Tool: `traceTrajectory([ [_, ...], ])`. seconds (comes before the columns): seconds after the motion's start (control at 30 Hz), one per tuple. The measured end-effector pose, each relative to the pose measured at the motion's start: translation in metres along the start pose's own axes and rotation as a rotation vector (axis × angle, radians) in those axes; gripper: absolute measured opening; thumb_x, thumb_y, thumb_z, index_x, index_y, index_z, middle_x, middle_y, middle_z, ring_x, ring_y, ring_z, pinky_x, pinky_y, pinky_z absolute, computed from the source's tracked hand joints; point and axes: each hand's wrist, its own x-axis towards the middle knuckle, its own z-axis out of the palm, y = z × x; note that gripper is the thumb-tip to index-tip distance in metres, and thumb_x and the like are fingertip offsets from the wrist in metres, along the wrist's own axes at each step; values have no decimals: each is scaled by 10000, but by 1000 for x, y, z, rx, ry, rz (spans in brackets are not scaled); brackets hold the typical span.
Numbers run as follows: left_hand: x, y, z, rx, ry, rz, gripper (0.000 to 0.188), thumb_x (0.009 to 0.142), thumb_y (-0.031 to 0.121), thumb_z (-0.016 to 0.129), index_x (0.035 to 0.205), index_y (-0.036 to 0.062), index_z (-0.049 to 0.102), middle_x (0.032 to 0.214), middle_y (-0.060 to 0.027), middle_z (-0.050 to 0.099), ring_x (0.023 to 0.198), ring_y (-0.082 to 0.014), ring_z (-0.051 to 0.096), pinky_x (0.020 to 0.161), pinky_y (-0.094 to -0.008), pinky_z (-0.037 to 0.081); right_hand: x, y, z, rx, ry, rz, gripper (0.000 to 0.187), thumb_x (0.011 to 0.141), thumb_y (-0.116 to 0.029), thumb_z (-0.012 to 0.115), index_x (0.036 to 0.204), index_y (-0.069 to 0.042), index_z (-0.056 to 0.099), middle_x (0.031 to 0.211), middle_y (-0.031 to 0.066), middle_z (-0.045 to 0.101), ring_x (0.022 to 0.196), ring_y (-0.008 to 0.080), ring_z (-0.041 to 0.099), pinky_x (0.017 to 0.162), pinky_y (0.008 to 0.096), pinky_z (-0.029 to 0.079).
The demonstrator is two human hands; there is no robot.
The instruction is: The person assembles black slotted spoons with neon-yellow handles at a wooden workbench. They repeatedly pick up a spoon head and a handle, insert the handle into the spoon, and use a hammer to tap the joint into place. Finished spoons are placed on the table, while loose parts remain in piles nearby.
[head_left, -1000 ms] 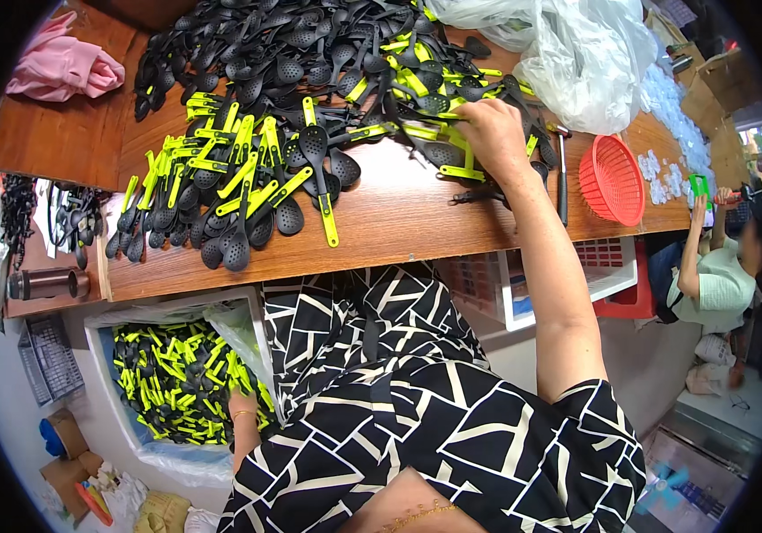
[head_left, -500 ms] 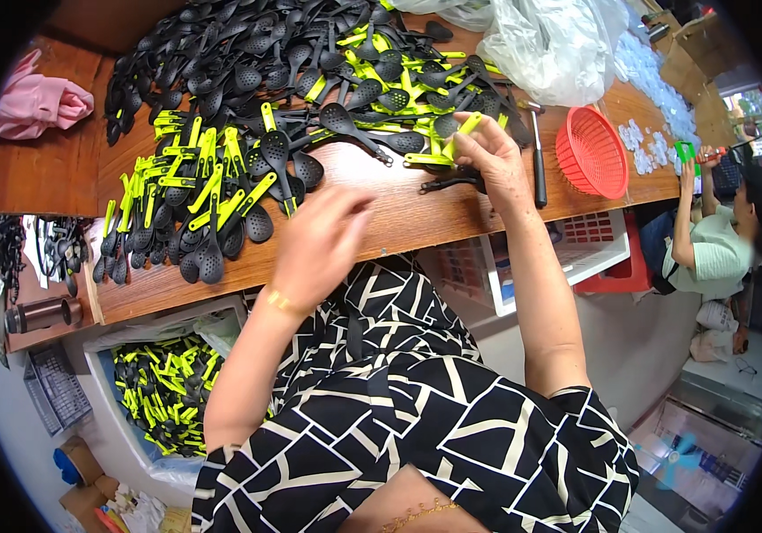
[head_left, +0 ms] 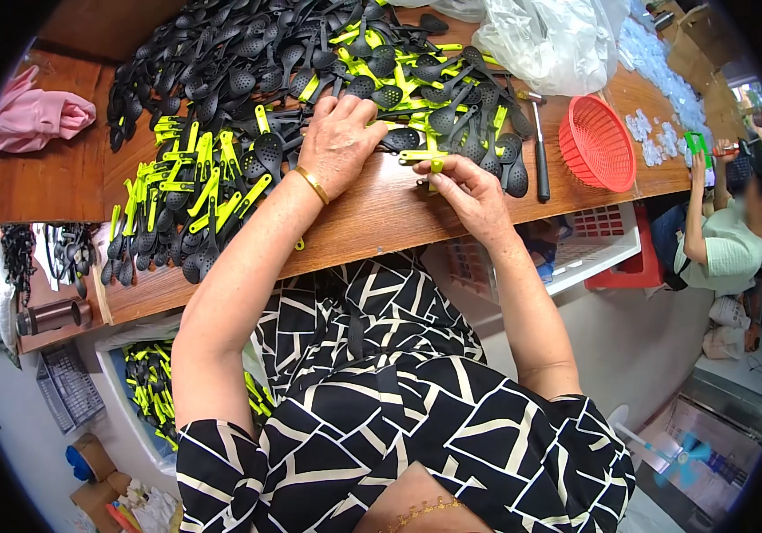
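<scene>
My left hand (head_left: 338,147) reaches palm down into the pile of black cooking spoons (head_left: 239,80). Its fingers are curled over the near edge of the pile, and their tips are hidden. Just right of it lies a black spoon head (head_left: 400,139). Near the table's front, my right hand (head_left: 470,197) pinches a lime-green handle (head_left: 437,166) between thumb and fingers; most of that piece is covered. Beside it rests another lime-green handle (head_left: 418,155). To the left, several black slotted spoons with lime-green handles (head_left: 208,182) are heaped together.
A hammer (head_left: 540,155) and a red plastic basket (head_left: 596,147) stand right of my right hand. Clear plastic bags (head_left: 550,44) lie behind. Below the table are a bin of finished-looking utensils (head_left: 150,377) and a white crate (head_left: 599,253). A co-worker (head_left: 727,235) sits at right.
My left hand has moved up and right from the table's front edge onto the pile. My right hand has come down and left, toward the table's front, with the lime-green handle.
</scene>
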Motion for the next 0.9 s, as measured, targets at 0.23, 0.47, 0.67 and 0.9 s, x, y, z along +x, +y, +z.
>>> traceTrajectory([
  [0.23, -2, 32, -37, -570, 150, -252, 123, 968, 84, 636, 1084, 45, 635, 839, -89, 699, 685, -287, 688, 652, -373, 546, 8, -23, 0, 474, 141, 123, 224, 967, -72, 698, 1183, -13, 681, 1055, 26, 720, 932, 76, 666, 824, 231, 539],
  [0.47, -40, 71, -38, -1604, -28, -879, 262, 1039, 132, 600, 1250, -17, 643, 863, -21, 674, 701, -58, 622, 653, -195, 513, 12, -45, 8, 499, 51, 105, 245, 973, -96, 696, 1203, -24, 648, 1026, 21, 709, 910, 88, 669, 770, 245, 556],
  [0.67, -49, 83, -49, -1432, -46, -838, 260, 1040, 135, 599, 1250, -7, 654, 871, -1, 673, 749, -40, 609, 662, -194, 512, 15, -46, 13, 535, 38, 140, 261, 921, -67, 753, 1157, -42, 644, 1044, 24, 694, 936, 90, 666, 807, 243, 547],
  [0.9, -56, 84, -50, -1296, -51, -759, 225, 1043, 136, 592, 1201, -2, 674, 863, -2, 679, 759, -48, 620, 669, -203, 515, 21, -42, 15, 505, -150, 113, 287, 890, 1, 763, 1116, -59, 596, 1059, 28, 672, 1006, 106, 659, 895, 266, 542],
])
